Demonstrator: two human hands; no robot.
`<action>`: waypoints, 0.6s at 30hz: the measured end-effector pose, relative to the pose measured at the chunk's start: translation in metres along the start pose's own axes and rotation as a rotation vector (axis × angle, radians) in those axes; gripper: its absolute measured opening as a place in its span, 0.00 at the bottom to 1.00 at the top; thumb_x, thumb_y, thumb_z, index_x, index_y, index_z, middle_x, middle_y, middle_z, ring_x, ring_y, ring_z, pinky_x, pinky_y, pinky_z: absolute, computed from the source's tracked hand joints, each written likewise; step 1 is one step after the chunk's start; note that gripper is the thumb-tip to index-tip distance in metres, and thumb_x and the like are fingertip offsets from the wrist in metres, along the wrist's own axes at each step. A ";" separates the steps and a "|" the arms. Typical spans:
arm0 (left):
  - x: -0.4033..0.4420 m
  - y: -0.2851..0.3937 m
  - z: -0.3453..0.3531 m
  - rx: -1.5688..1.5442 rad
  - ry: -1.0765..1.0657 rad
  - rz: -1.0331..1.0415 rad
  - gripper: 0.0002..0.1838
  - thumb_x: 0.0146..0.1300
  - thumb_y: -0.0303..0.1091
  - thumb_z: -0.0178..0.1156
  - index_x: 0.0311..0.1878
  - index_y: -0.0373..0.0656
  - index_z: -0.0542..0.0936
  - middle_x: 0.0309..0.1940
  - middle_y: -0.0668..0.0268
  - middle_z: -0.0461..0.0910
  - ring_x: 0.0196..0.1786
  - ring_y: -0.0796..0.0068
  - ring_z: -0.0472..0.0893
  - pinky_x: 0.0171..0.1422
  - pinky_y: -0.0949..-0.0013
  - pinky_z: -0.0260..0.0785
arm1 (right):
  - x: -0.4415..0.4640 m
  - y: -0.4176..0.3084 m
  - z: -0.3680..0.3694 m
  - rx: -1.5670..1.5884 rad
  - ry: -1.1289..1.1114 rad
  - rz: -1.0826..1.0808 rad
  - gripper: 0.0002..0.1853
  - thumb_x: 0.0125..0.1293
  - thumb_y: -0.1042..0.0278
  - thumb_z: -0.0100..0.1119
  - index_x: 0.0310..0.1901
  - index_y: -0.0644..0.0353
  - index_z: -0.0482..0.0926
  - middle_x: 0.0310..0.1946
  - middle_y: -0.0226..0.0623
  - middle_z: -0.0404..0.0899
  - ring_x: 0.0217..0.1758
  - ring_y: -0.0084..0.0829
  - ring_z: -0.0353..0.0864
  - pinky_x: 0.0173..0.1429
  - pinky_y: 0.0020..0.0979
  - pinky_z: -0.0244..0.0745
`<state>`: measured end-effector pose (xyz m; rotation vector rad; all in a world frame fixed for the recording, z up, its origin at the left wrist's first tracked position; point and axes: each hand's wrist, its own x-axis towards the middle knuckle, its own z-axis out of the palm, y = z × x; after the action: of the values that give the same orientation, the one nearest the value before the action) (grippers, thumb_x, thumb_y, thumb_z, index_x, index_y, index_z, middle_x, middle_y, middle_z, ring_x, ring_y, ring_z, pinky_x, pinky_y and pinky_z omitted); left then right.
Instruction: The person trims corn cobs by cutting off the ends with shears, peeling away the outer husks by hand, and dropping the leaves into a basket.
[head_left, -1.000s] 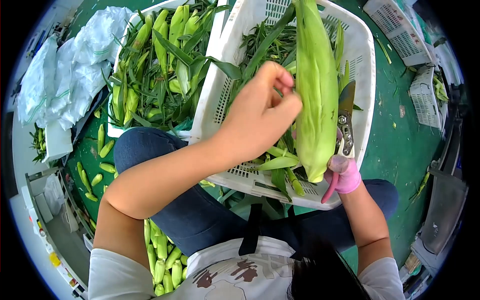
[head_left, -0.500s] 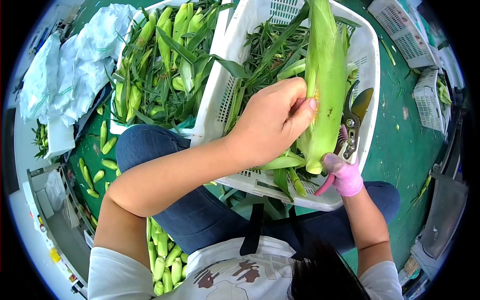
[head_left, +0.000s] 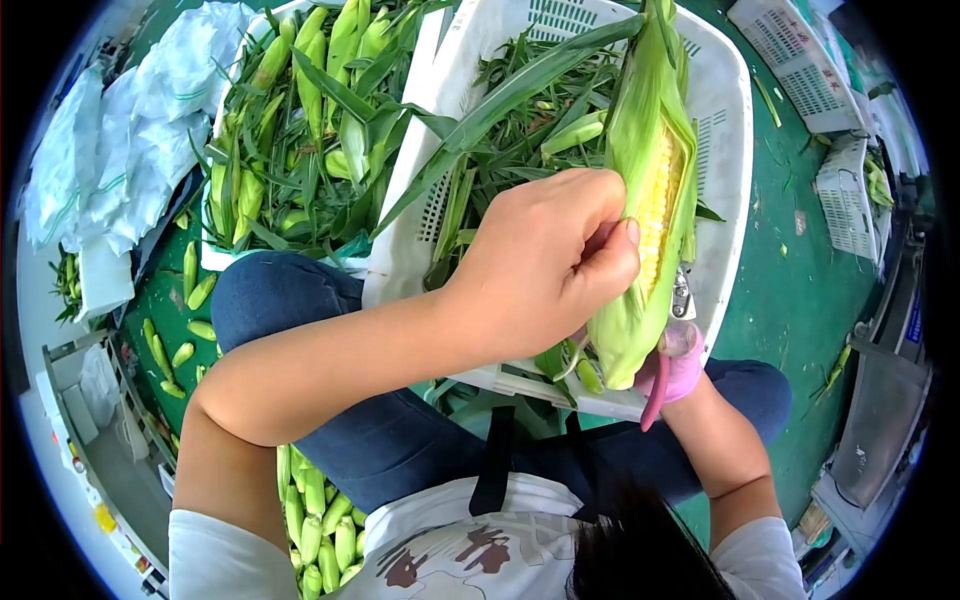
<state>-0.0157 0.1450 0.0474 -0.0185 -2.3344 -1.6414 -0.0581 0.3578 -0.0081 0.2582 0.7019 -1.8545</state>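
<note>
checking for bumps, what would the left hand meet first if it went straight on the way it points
The left hand would meet the partly opened corn ear first; its fingertips look to be at the husk edge, though depth is unclear.

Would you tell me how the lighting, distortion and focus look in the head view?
Head view: strong fisheye distortion, black corners; bright, fairly even light; pale highlights on the plastic bags; the ear of corn and bare left hand look reasonably sharp.

Above the crate, the corn ear shows yellow kernels through parted green husk. Partly hidden shears sit beside it.
</note>
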 end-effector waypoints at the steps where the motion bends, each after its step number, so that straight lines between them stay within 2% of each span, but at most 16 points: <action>1: -0.001 0.001 0.000 -0.006 0.000 0.008 0.14 0.68 0.28 0.59 0.28 0.37 0.65 0.22 0.66 0.61 0.25 0.77 0.61 0.27 0.69 0.55 | 0.002 -0.001 0.001 0.009 -0.012 0.006 0.44 0.50 0.68 0.70 0.71 0.62 0.65 0.62 0.41 0.75 0.62 0.37 0.79 0.64 0.38 0.77; 4: -0.002 0.006 0.000 -0.049 -0.005 0.038 0.15 0.68 0.28 0.59 0.28 0.37 0.65 0.22 0.66 0.61 0.25 0.78 0.60 0.27 0.69 0.54 | 0.003 -0.001 0.006 0.018 -0.031 0.025 0.43 0.50 0.68 0.70 0.71 0.63 0.65 0.62 0.41 0.76 0.61 0.37 0.79 0.64 0.38 0.76; 7: -0.001 0.006 0.003 -0.021 0.022 0.156 0.15 0.68 0.27 0.58 0.28 0.38 0.65 0.22 0.67 0.61 0.25 0.78 0.60 0.27 0.70 0.54 | 0.004 -0.002 0.010 0.008 -0.049 0.043 0.43 0.50 0.69 0.69 0.71 0.63 0.65 0.62 0.42 0.76 0.61 0.36 0.79 0.64 0.38 0.76; 10: -0.002 0.003 -0.001 0.002 0.045 0.051 0.14 0.68 0.27 0.58 0.27 0.38 0.65 0.22 0.67 0.61 0.25 0.80 0.60 0.27 0.70 0.54 | 0.006 -0.011 0.023 -0.123 -0.054 0.017 0.43 0.50 0.70 0.69 0.71 0.63 0.65 0.62 0.42 0.76 0.61 0.36 0.79 0.64 0.37 0.76; 11: 0.002 -0.005 -0.004 0.073 0.087 0.065 0.14 0.67 0.27 0.58 0.27 0.38 0.65 0.22 0.68 0.61 0.24 0.81 0.59 0.27 0.71 0.52 | 0.007 -0.016 0.028 -0.227 -0.032 -0.030 0.43 0.50 0.70 0.69 0.70 0.63 0.65 0.62 0.42 0.76 0.61 0.35 0.79 0.64 0.37 0.76; 12: 0.005 -0.004 -0.008 0.081 0.089 -0.070 0.13 0.60 0.27 0.62 0.26 0.38 0.67 0.21 0.58 0.68 0.23 0.56 0.71 0.28 0.58 0.63 | 0.007 -0.020 0.036 -0.389 0.024 -0.109 0.43 0.50 0.70 0.69 0.70 0.64 0.65 0.62 0.42 0.76 0.61 0.35 0.79 0.64 0.37 0.76; 13: 0.008 -0.008 -0.009 0.140 0.136 -0.018 0.13 0.59 0.27 0.63 0.26 0.38 0.67 0.21 0.58 0.68 0.23 0.57 0.71 0.27 0.59 0.63 | 0.008 -0.023 0.045 -0.576 0.186 -0.255 0.38 0.51 0.72 0.68 0.67 0.65 0.67 0.54 0.40 0.78 0.54 0.30 0.79 0.60 0.33 0.75; 14: 0.013 -0.013 -0.009 0.197 0.180 0.037 0.13 0.59 0.27 0.63 0.27 0.37 0.67 0.21 0.58 0.68 0.22 0.58 0.71 0.27 0.59 0.64 | 0.019 -0.025 0.032 -0.802 0.240 -0.483 0.30 0.56 0.76 0.65 0.62 0.65 0.68 0.44 0.34 0.78 0.44 0.23 0.77 0.50 0.27 0.75; 16: 0.018 -0.017 -0.007 0.228 0.206 0.058 0.13 0.59 0.26 0.63 0.27 0.38 0.68 0.21 0.58 0.68 0.22 0.59 0.72 0.27 0.61 0.65 | 0.017 -0.032 0.049 -0.900 0.438 -0.665 0.23 0.61 0.78 0.63 0.57 0.63 0.69 0.37 0.29 0.75 0.37 0.19 0.74 0.42 0.22 0.72; 18: 0.021 -0.015 -0.004 0.245 0.193 0.026 0.13 0.59 0.26 0.63 0.26 0.38 0.67 0.21 0.57 0.68 0.22 0.59 0.72 0.27 0.61 0.65 | 0.010 -0.037 0.063 -0.904 0.408 -0.690 0.21 0.62 0.77 0.63 0.56 0.63 0.70 0.36 0.27 0.75 0.36 0.17 0.74 0.40 0.21 0.72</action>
<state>-0.0381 0.1331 0.0397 0.1528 -2.3558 -1.2739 -0.0859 0.3219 0.0500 -0.2446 2.0155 -1.8954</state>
